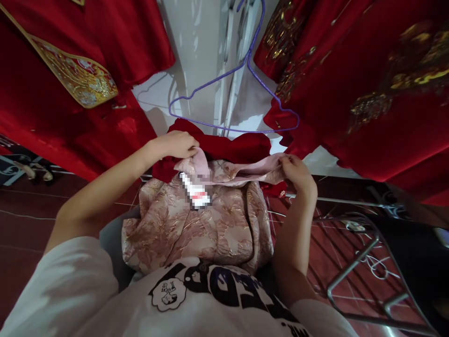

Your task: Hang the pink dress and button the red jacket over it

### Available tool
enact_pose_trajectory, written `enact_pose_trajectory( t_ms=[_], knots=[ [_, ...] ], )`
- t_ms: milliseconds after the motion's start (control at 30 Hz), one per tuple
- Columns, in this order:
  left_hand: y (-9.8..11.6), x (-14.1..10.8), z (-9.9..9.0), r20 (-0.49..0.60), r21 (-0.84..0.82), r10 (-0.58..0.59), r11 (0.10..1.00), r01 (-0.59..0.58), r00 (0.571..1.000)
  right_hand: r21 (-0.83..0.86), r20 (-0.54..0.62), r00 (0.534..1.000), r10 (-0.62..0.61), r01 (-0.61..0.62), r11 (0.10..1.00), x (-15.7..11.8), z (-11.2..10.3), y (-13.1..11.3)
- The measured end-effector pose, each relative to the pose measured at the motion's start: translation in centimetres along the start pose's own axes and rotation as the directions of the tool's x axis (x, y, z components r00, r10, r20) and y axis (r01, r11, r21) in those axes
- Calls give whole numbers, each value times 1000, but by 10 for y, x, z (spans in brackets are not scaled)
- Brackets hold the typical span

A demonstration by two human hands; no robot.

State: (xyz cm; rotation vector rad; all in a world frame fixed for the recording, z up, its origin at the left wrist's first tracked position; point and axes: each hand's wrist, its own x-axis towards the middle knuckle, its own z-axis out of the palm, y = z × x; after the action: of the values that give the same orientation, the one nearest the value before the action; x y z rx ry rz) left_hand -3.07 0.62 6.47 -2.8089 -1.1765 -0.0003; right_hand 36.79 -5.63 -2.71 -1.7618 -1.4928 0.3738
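Observation:
A pink brocade garment [217,229] with a shiny floral pattern lies across my lap. My left hand [180,144] pinches one end of its upper edge, where the plain pink lining [201,164] shows. At the other end, my right hand [296,172] grips the same edge between thumb and fingers, so the opening is stretched between both hands. A white tag [198,192], blurred out, lies on the front of the garment near my left hand. Behind the edge is a dark red cloth [235,149], partly hidden by the pink garment.
A purple hanger [233,75] hangs bare just beyond my hands. Red garments with gold embroidery hang at left [115,42] and right [351,93]. A metal-framed chair [354,267] stands at the right on the red tiled floor [70,206], near a white cable [377,267].

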Motion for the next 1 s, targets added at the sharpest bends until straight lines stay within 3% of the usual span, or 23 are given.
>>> enact_pose_trajectory(
  t_ms=[67,133,267,400,467,567,633,700,867,1000],
  knots=[
    [27,9,-2,-83,9,155,988,-154,984,-58,54,984,170,-167,984,-9,-7,-12],
    [50,22,-5,-185,18,236,971,-237,954,-72,90,967,237,-231,970,-19,-16,-26],
    [73,58,1,-345,18,262,962,-273,901,86,61,997,48,-53,995,-35,-35,-45],
    [75,88,29,-383,-58,202,968,-242,901,330,-25,989,-143,143,933,-41,-47,-48],
    [76,92,44,-401,-86,153,975,-203,903,552,-33,986,-165,156,819,-41,-50,-51],
    [82,83,55,-447,-98,109,980,-170,888,857,-58,988,-145,124,501,-38,-52,-58],
    [88,71,55,-479,-105,109,978,-180,871,949,-145,987,-63,157,274,-36,-52,-62],
    [94,58,52,-507,-110,123,972,-206,853,964,-245,967,71,236,122,-32,-53,-66],
    [94,27,43,-560,-106,120,971,-214,820,890,-413,844,343,453,-44,-22,-53,-64],
    [79,9,39,-567,-73,120,978,-196,815,818,-488,763,424,569,-82,-17,-52,-61]
  ],
)
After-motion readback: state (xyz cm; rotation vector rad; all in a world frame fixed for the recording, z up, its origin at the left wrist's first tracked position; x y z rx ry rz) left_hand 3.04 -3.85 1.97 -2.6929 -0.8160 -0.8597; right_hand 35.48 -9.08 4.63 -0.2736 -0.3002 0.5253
